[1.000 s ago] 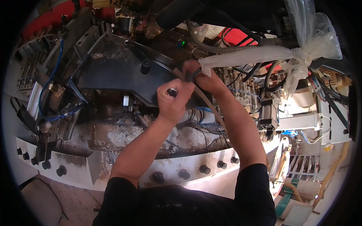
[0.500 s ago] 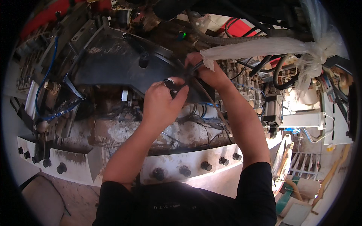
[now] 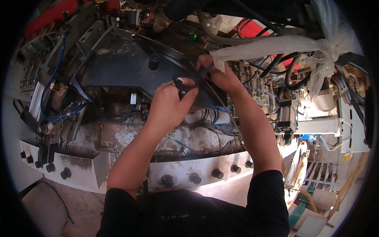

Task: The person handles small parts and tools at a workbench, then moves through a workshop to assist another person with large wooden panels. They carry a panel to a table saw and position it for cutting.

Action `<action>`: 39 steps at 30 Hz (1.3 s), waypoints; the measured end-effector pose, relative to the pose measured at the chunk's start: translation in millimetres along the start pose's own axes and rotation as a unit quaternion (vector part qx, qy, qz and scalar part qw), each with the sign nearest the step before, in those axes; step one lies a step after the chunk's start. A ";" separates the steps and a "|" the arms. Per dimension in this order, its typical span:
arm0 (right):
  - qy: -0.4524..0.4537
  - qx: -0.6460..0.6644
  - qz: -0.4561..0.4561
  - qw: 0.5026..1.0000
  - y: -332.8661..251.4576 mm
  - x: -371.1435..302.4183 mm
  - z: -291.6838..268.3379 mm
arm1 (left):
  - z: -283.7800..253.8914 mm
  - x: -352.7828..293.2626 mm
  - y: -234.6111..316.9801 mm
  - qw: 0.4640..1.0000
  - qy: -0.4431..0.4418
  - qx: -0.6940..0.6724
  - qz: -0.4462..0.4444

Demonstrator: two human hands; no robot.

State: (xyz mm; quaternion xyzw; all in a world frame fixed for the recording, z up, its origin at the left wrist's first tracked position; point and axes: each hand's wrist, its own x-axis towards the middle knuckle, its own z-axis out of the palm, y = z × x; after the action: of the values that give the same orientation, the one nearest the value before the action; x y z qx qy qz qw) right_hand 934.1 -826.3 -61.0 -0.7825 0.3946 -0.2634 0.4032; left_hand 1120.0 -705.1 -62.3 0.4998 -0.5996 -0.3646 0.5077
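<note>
My left hand (image 3: pixel 167 103) pinched a small dark part (image 3: pixel 178 83); right hand (image 3: pixel 217 75) gripped a black cable (image 3: pixel 205 71) just beside, running diag. up-right.

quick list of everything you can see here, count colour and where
dark curved plate: one, black, upper middle of the machine, under both hands
round knob: one, black, standing on the plate
wrapped tube: one, white plastic wrap tied at its right end, running from the right hand toward the upper right
blue hoses: a few, blue, left side of the machine
black hoses: several, black, right of the hands under the wrapped tube
bolts: a row, black, along the white flange at the bottom of the machine
green light: one, green, above the hands
small dark part: one, black, pinched in the left hand's fingertips
left hand: one, centre, gripping the small part
right hand: one, just right of it, holding a thin dark piece; what it is I cannot tell
</note>
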 end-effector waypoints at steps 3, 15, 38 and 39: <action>-0.005 0.040 0.032 0.999 3.6 -0.2 0.5 | 2.6 -0.9 0.7 0.990 0.017 0.097 0.102; 0.019 0.008 0.005 1.000 17.7 -1.4 -2.8 | 4.3 -4.3 10.0 0.962 -0.033 0.217 0.160; 0.095 -0.316 -0.111 0.938 -27.5 -69.9 -0.1 | -20.5 97.9 -10.9 0.800 -0.133 0.426 0.401; 0.087 -0.338 -0.139 0.927 -26.5 -68.5 -1.0 | -17.2 98.9 -14.0 0.803 -0.137 0.420 0.400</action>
State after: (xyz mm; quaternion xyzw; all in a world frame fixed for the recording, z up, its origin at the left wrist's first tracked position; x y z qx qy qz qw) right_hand 906.4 -760.3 -44.7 -0.8935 0.3809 -0.2345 0.0382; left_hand 1141.4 -803.1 -47.6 0.3250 -0.9041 0.0932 0.2613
